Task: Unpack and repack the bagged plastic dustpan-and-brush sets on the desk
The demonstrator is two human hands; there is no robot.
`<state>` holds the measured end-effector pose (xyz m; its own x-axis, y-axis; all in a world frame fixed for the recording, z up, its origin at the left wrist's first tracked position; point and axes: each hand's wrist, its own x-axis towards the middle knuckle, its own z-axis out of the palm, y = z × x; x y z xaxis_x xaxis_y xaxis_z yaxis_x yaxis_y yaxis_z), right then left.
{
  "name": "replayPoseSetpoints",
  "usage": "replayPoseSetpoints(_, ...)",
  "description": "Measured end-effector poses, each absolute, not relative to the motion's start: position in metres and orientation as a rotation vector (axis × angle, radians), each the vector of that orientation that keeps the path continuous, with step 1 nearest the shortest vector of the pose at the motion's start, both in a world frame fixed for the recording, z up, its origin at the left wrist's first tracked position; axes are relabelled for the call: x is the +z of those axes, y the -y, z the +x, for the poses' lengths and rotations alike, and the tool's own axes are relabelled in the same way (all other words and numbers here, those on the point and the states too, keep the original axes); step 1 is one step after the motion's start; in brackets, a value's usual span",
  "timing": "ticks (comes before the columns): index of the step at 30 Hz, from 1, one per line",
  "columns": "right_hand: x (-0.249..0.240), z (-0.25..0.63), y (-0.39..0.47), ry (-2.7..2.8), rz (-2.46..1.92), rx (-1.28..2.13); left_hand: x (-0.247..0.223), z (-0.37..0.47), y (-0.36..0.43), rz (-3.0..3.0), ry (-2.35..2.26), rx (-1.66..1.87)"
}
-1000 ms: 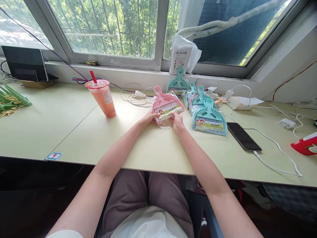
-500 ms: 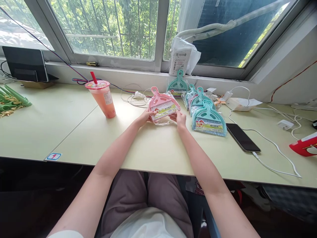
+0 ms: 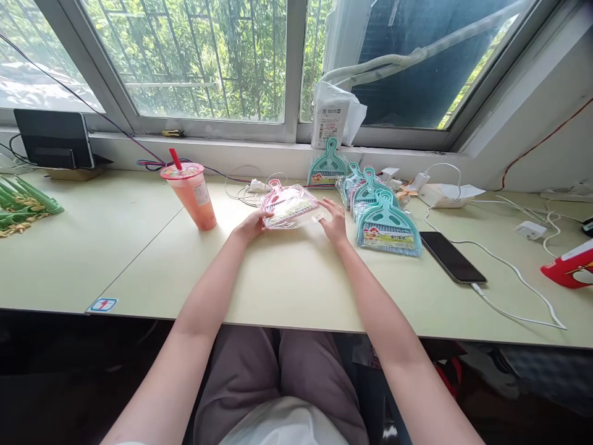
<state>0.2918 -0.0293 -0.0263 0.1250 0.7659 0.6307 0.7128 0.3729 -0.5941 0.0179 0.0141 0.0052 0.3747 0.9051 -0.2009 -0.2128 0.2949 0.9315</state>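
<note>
A pink mini dustpan and brush set (image 3: 290,206) in clear plastic wrap is tilted above the table, its label partly washed out by glare. Its left edge is gripped by my left hand (image 3: 252,225), thumb on top. On the other side my right hand (image 3: 335,224) is by the wrapper's right edge with fingers apart; whether a fingertip touches the plastic I cannot tell. Just right of that hand, several wrapped teal dustpan sets (image 3: 388,225) lie overlapping, with a bit of pink among them. Another teal set (image 3: 328,168) leans upright against the wall below the sill.
Left of my hands stands a drink cup (image 3: 192,194) with a red straw. A black phone (image 3: 453,256) on a white cable lies at the right, near a red package (image 3: 569,266). Green stalk-like items (image 3: 28,204) and a tablet (image 3: 53,139) are far left.
The pink dustpan set has tipped flatter and shifted slightly left with my left hand. My right hand's fingers have come off its edge and spread. The view has tilted a little upward.
</note>
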Motion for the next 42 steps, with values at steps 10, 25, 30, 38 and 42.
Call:
replayPoseSetpoints(10, -0.02, 0.287, 0.033, 1.605, -1.177, 0.204, -0.001, 0.014, -0.018, 1.065, -0.777, 0.739)
replayPoseSetpoints(25, -0.02, 0.284, 0.035, 1.576, -1.448, 0.134, 0.005, 0.01, -0.009, 1.353, -0.801, 0.509)
replayPoseSetpoints(30, -0.02, 0.282, 0.039, 1.557, -1.482, 0.039, 0.007, 0.014, -0.008, 1.42, -0.833, 0.479)
replayPoseSetpoints(38, -0.017, 0.277, 0.046, 1.468, -1.184, 0.16, 0.006, 0.016, -0.006, 1.479, -0.784, 0.495)
replayPoseSetpoints(42, -0.018, 0.274, 0.043, 1.256, -1.184, 0.456, 0.003, 0.016, -0.007, 1.513, -0.789, 0.504)
